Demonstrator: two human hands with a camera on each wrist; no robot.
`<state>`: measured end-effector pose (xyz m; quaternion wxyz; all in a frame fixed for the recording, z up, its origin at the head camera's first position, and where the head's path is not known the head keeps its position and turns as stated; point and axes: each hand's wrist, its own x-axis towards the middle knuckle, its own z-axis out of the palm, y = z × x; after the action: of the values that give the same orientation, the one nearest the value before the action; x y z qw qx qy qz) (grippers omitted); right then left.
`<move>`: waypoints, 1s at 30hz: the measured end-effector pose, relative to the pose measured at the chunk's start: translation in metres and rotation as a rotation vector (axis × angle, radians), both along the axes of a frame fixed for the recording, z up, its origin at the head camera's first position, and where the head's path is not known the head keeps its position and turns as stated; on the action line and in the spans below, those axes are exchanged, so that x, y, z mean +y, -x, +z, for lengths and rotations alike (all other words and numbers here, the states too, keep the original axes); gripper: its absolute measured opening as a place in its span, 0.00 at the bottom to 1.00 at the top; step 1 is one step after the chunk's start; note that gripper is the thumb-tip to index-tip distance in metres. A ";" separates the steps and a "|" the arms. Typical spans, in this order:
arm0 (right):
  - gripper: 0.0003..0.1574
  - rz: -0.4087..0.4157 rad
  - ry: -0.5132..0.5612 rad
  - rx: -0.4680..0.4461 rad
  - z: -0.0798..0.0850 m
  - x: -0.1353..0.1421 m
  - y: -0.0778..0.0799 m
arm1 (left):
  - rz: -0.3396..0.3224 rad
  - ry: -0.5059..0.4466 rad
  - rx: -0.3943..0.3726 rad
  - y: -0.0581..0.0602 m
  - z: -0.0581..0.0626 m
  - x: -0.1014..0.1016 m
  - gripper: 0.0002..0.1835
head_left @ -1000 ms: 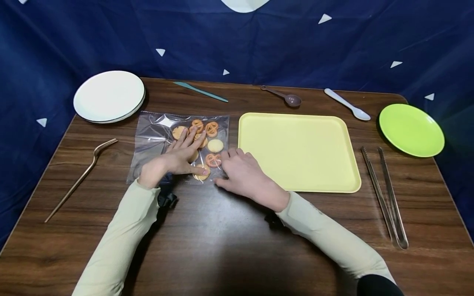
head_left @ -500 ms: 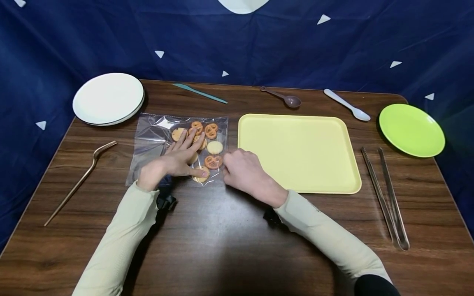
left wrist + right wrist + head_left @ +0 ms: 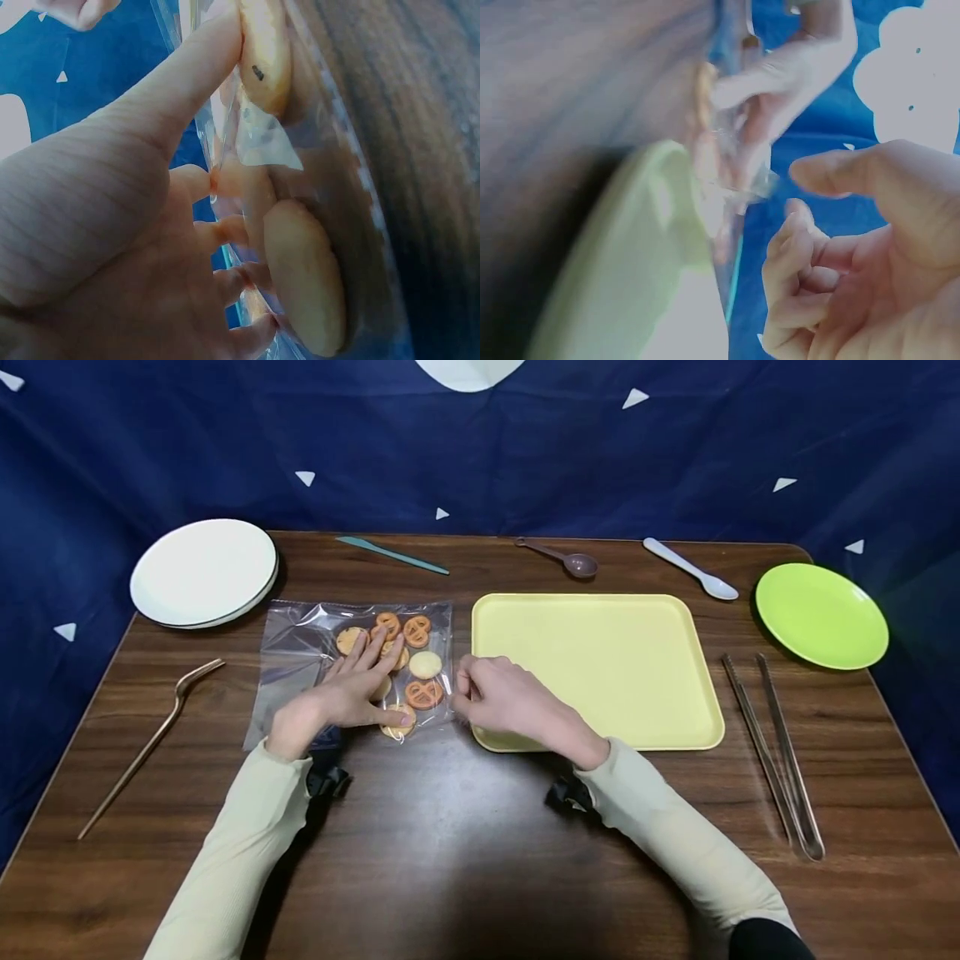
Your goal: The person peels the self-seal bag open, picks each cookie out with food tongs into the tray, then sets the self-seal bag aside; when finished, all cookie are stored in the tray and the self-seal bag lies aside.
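A clear plastic bag with cookies and pretzels inside lies flat on the table in the head view. My left hand rests on it with straight, spread fingers; the thumb lies over a round chip cookie. The left wrist view shows the thumb pressing the film against a cookie. At the bag's right edge, over the left side of a yellow tray, hovers my right hand. In the right wrist view its fingers curl loosely, with a gap between thumb and index finger and nothing held.
White plates and a bent copper-coloured fork are at left. Along the back lie a teal knife, a brown measuring spoon and a pale spoon. A green plate and metal tongs are at right.
My right hand has curled its fingers at the bag's right edge, then shifted right towards the tray, thumb and index finger now apart. The left hand has stayed on the bag.
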<state>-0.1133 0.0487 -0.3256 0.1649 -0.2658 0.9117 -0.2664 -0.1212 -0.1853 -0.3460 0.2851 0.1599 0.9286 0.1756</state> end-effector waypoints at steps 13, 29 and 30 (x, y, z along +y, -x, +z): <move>0.07 0.048 -0.340 0.112 -0.008 -0.052 0.023 | 0.010 -0.014 0.009 -0.007 -0.003 -0.005 0.60; 0.12 -0.035 -0.265 0.077 -0.010 -0.026 0.029 | -0.020 0.015 0.036 -0.003 -0.001 0.000 0.59; 0.12 -0.044 -0.259 0.071 -0.010 -0.023 0.030 | -0.023 0.017 0.035 -0.002 -0.001 0.001 0.59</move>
<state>-0.1429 0.0257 -0.3358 0.1594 -0.2314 0.9494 -0.1403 -0.1189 -0.1844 -0.3468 0.2723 0.1710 0.9330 0.1614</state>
